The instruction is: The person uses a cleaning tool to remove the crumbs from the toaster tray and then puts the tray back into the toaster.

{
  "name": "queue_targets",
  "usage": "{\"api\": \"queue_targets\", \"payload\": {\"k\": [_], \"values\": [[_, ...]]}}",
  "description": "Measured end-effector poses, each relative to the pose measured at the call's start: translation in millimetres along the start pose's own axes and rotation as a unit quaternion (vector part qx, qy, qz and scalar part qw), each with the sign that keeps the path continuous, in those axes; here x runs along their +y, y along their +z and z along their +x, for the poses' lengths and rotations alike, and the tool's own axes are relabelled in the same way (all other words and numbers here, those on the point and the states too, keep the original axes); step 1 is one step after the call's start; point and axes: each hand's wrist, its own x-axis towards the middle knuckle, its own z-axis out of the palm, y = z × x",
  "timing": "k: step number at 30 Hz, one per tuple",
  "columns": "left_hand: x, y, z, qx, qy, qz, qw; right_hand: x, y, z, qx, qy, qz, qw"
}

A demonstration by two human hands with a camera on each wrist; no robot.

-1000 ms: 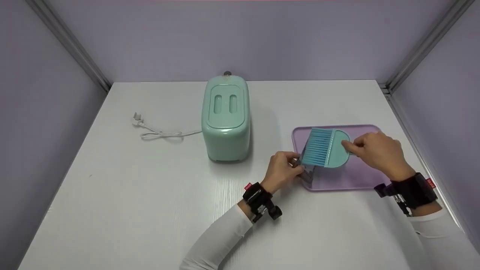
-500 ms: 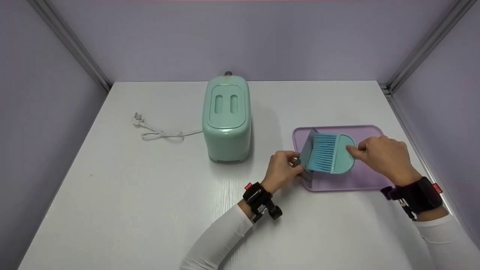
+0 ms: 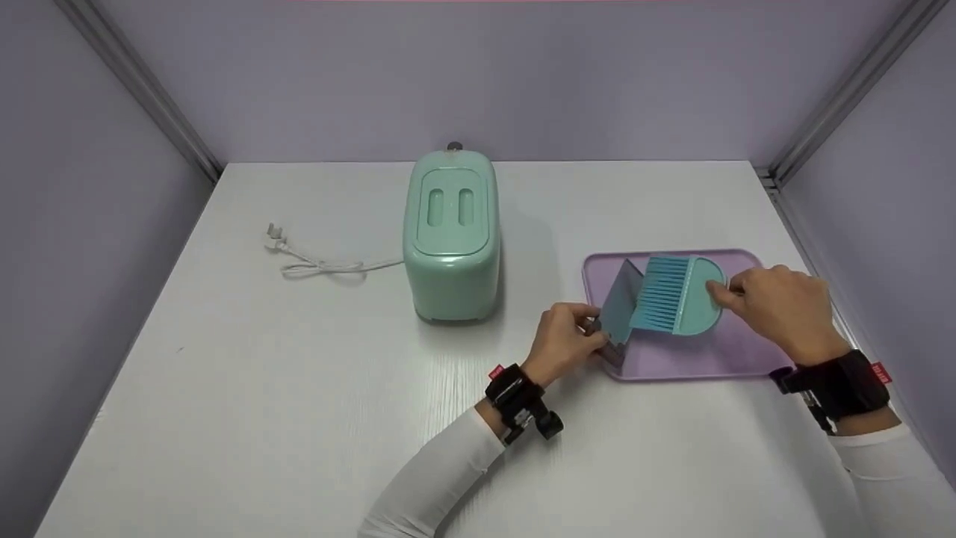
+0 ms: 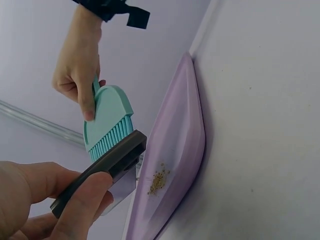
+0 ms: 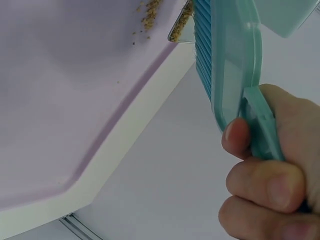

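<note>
In the head view my left hand [image 3: 565, 341] pinches a toaster crumb tray [image 3: 619, 302] by its dark end piece. That thin metal sheet tilts over the left end of a purple tray [image 3: 709, 357]. My right hand [image 3: 777, 310] grips the handle of a teal brush [image 3: 702, 297], whose blue bristles [image 3: 660, 294] overlap the crumb tray's right edge. A small heap of brown crumbs [image 4: 158, 181] lies on the purple tray in the left wrist view. More crumbs [image 5: 181, 25] show along the crumb tray's edge beside the bristles in the right wrist view.
A mint-green toaster [image 3: 452, 239] with its lid on stands mid-table, left of the purple tray. Its white cord and plug [image 3: 321, 265] lie to the left. Lilac walls [image 3: 478, 82] enclose the back and sides of the white table [image 3: 299, 418].
The brush and right hand have moved right, dipping toward me and then back away, uncovering more of the crumb tray. The left hand has stayed nearly still.
</note>
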Motion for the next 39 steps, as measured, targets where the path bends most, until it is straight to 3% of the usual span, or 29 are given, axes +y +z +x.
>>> {"api": "queue_targets", "payload": {"k": [9, 14, 23, 29, 39], "values": [[-0.7, -0.7, -0.9, 0.008, 0.006, 0.025, 0.9996, 11.9, -12.7, -3.3, -0.029, 0.057, 0.046, 0.9969], [-0.9, -1.3, -0.9, 0.009, 0.007, 0.028, 0.9995, 6.8, -15.7, -8.3, -0.022, 0.058, 0.037, 0.9974], [0.9, -0.9, -2.9, 0.005, 0.021, 0.014, 0.9997, -4.0, -5.9, -13.0, 0.0, 0.07, 0.027, 0.9972], [2.5, -0.6, -4.2, -0.004, 0.022, 0.008, 0.9997, 2.7, 1.4, -11.1, -0.008, 0.077, 0.022, 0.9967], [3.4, -1.8, -4.3, -0.006, 0.015, 0.014, 0.9998, 19.3, 13.2, -5.4, -0.021, 0.132, 0.055, 0.9896]]}}
